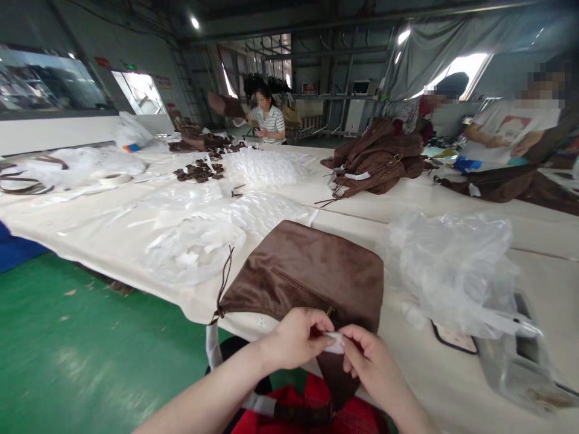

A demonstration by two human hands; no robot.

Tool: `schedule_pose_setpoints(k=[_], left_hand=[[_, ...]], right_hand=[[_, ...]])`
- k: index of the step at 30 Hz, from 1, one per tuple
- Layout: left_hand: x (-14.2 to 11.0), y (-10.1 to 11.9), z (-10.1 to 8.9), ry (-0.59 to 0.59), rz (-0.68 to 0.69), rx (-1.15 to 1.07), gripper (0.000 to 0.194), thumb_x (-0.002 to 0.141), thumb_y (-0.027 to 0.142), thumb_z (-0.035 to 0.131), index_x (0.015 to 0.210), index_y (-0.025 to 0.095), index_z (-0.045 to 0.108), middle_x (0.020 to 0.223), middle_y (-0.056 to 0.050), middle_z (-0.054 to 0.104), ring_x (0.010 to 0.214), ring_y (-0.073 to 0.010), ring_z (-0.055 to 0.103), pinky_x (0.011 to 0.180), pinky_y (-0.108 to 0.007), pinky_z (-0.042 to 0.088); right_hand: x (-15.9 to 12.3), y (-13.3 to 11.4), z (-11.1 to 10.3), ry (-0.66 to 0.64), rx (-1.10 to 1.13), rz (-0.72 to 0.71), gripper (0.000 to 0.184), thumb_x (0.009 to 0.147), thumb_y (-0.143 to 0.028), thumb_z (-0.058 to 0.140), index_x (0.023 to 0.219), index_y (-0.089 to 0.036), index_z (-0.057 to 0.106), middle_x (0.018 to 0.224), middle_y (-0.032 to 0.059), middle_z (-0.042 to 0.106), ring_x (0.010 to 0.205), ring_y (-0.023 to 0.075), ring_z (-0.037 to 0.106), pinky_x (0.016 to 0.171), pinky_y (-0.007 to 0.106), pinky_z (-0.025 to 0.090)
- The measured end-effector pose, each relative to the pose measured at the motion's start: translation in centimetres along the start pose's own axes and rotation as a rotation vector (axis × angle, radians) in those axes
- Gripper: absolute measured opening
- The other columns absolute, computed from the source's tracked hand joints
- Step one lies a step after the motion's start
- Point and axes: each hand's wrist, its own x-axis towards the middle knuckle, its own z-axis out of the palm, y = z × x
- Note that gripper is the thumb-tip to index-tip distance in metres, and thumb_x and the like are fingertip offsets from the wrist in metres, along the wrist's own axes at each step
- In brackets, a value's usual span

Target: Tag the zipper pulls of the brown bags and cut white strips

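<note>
A brown leather-look bag [316, 265] lies at the near edge of the table, its strap hanging toward my lap with white wrapping [212, 346] on parts of it. Over the bag's lower edge, my left hand [301, 337] pinches a small piece of white paper or film [335, 342] between thumb and fingers. My right hand [368, 355] grips the other side of that same white piece. A zipper pull [330, 311] shows just above my left fingers. Dark cords [225, 277] dangle at the bag's left corner.
Crumpled clear plastic bags [452, 265] lie to the right, beside a phone-like object [455, 337]. Plastic packing [266, 166] and small brown pieces [199, 170] spread farther back. A pile of brown bags [380, 157] stands behind. Co-workers [269, 120] are around the table.
</note>
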Motion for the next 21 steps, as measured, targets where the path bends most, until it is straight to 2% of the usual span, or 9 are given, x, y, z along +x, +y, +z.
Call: schedule_pose_setpoints(k=[3,6,9,12,18,21], left_hand=[[0.6,-1.8,-1.3,0.131,-0.037,-0.011,0.009,0.078,0.022,0.06,0.075,0.016,0.066,0.073,-0.001,0.062,0.069,-0.0128,0.054,0.065,-0.022,0.041],[1.6,-4.3,-1.9,0.205,-0.137,-0.176,0.011,0.075,0.027,0.064,0.075,0.016,0.063,0.074,-0.001,0.059,0.071,-0.0138,0.051,0.067,-0.024,0.039],[2.3,-6.6,-1.6,0.13,-0.235,-0.338,0.021,0.073,0.035,0.065,0.074,0.015,0.06,0.064,0.002,0.054,0.061,-0.012,0.046,0.061,-0.024,0.036],[2.2,-7.6,-1.1,0.08,-0.279,-0.454,0.027,0.072,0.04,0.064,0.077,0.014,0.058,0.064,0.002,0.055,0.06,-0.0116,0.047,0.062,-0.025,0.037],[1.5,-7.5,-1.4,0.037,-0.324,-0.608,0.033,0.067,0.043,0.071,0.077,0.014,0.057,0.067,0.001,0.056,0.064,-0.0109,0.049,0.065,-0.024,0.036],[1.3,-7.5,-1.4,0.028,-0.346,-0.649,0.035,0.064,0.043,0.073,0.077,0.014,0.058,0.068,0.001,0.057,0.065,-0.0111,0.049,0.066,-0.024,0.035]], right_hand=[[1.0,0.5,0.7,0.164,-0.138,-0.051,0.028,0.091,-0.044,0.041,0.09,-0.023,0.06,0.076,0.0033,0.068,0.064,0.0181,0.064,0.059,0.027,0.046],[1.9,1.3,1.3,0.28,-0.482,-0.069,0.02,0.088,-0.04,0.049,0.086,-0.023,0.058,0.085,0.0062,0.069,0.076,0.0224,0.066,0.069,0.031,0.045],[2.6,1.6,1.8,0.336,-0.731,0.013,0.026,0.086,-0.049,0.054,0.084,-0.023,0.057,0.081,0.0072,0.069,0.076,0.0244,0.066,0.065,0.032,0.042],[3.4,1.1,2.3,0.374,-0.864,0.082,0.034,0.086,-0.055,0.052,0.084,-0.022,0.056,0.079,0.0098,0.069,0.073,0.0259,0.067,0.06,0.032,0.041],[4.8,-0.4,3.3,0.352,-1.055,0.087,0.017,0.088,-0.027,0.049,0.081,-0.016,0.059,0.08,0.0138,0.069,0.068,0.0248,0.068,0.054,0.031,0.037],[4.8,0.1,2.9,0.344,-1.057,0.064,0.016,0.087,-0.026,0.05,0.08,-0.017,0.062,0.08,0.0113,0.07,0.069,0.0232,0.068,0.055,0.03,0.037]])
